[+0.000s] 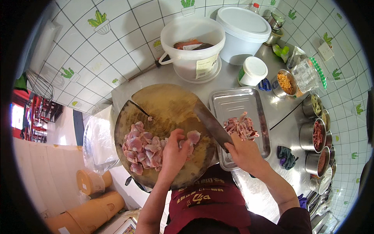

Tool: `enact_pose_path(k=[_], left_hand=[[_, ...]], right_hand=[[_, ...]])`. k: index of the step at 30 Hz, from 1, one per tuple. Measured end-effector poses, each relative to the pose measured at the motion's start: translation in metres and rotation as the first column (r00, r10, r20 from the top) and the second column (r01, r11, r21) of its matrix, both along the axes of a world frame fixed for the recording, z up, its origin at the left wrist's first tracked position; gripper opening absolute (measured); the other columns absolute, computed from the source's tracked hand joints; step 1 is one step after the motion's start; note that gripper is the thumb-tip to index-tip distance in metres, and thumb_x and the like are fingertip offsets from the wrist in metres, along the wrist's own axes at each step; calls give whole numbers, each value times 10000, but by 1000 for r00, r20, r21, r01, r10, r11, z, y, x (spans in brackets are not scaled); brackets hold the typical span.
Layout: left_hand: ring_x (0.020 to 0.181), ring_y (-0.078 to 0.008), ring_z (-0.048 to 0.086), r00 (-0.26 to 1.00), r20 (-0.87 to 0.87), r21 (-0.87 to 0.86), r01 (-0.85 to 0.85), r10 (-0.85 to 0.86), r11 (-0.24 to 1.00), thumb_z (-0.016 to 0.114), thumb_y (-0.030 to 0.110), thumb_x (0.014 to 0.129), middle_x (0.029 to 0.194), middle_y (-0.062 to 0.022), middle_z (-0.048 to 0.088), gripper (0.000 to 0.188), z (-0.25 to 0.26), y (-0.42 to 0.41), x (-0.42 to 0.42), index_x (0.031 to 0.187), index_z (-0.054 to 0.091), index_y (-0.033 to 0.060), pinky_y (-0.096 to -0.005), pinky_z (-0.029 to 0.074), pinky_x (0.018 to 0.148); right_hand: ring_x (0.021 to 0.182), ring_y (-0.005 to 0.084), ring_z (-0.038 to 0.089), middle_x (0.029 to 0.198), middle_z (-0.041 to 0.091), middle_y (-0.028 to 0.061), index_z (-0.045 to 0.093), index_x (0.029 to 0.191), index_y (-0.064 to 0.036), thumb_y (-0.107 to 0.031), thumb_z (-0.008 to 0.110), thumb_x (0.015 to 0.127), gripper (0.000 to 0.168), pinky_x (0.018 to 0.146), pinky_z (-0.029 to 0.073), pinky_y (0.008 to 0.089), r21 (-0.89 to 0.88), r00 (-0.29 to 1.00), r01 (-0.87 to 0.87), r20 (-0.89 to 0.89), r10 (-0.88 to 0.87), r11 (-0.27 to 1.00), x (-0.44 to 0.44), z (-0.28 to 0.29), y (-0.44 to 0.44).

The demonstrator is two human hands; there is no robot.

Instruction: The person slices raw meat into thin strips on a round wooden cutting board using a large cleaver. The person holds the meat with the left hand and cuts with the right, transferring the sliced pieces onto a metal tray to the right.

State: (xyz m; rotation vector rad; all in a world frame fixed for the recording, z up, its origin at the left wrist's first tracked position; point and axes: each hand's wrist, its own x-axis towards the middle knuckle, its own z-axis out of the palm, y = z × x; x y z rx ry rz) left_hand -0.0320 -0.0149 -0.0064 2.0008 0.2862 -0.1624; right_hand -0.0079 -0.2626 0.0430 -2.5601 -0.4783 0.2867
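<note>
A round wooden chopping block with a split in its upper left edge stands before me. Raw poultry gizzards lie heaped on its left half. My left hand bends its fingers over gizzards at the right end of the heap; a gizzard piece shows by the thumb, but whether the hand grips it is hidden. Another gizzard lies just right of these fingers. My right hand is closed around the handle end of a cleaver. The blade extends up and left over the block's right edge.
Right of the block, a metal tray holds a pile of cut raw meat. Behind stand an open white bucket, a lidded bucket and a small tub. Several metal ingredient pots line the right wall.
</note>
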Motion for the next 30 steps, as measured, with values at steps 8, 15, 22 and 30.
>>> enact_pose_path(k=[8,15,22,30], left_hand=[[891,-351,648,937,216,600,96,-276,794,692,56,843,1172,-130,622,328,25,0,-1,1163,629,80,-417,544,755],[935,-312,634,798,543,421,12,-262,907,682,-8,776,1064,-102,660,266,-37,-10,3,1030,684,71,-413,526,773],[938,-319,635,802,557,375,-11,-216,927,661,-22,719,1058,-101,655,337,-48,-13,1,1043,662,72,-414,535,795],[942,-302,642,847,505,349,-26,-164,937,677,-41,709,1068,-88,664,346,-35,-12,-3,1035,677,77,-392,540,772]], right_hand=[[517,355,614,556,554,129,461,934,-65,-204,593,957,193,443,448,453,-58,983,-169,63,173,984,-6,9,19],[554,369,633,597,603,146,450,938,-51,-160,538,963,142,476,467,461,-154,954,-292,27,299,944,-2,6,25],[597,402,651,628,628,194,417,993,-20,-80,507,897,144,515,487,507,-178,926,-352,-208,315,919,-1,19,25],[638,397,665,694,657,175,431,977,-20,-79,530,887,146,541,497,516,-242,933,-346,-190,305,906,6,3,44]])
